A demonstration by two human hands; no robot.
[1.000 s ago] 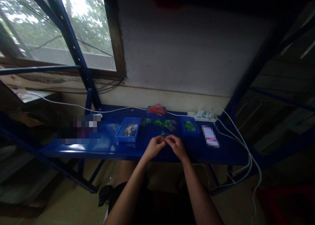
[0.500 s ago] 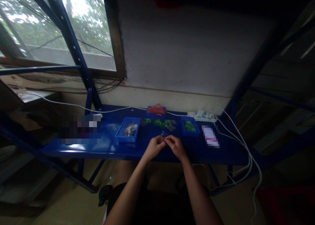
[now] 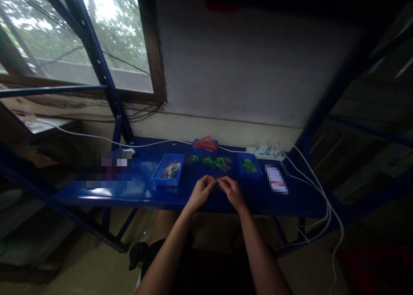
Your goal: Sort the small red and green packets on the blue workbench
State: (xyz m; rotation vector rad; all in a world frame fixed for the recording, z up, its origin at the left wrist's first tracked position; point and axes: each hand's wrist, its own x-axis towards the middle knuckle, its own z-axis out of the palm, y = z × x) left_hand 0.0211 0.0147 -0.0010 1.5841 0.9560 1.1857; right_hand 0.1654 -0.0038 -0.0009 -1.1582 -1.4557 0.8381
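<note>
My left hand [image 3: 203, 190] and my right hand [image 3: 231, 190] meet fingertip to fingertip above the front of the blue table [image 3: 129, 196]. Both are closed in a pinch on something small and thin, too dim to make out. Just beyond them lies a row of green packets [image 3: 209, 160]. To the left stands a blue bin of small silvery pieces [image 3: 171, 170]. A smaller blue bin with green packets [image 3: 249, 165] is to the right. Behind the row, a blue bin holds red packets [image 3: 205, 144].
A white power strip [image 3: 265, 152] with plugs lies at the back right, its white cables [image 3: 329, 209] running off the right edge. A blurred pale item [image 3: 276, 179] lies at the right, blurred dark things [image 3: 103, 170] at the left. Blue metal posts flank the table.
My fingertips have parted slightly and shifted a little around the small thing. The clear film seen above them before now looks flatter and darker. The bins stay put.
</note>
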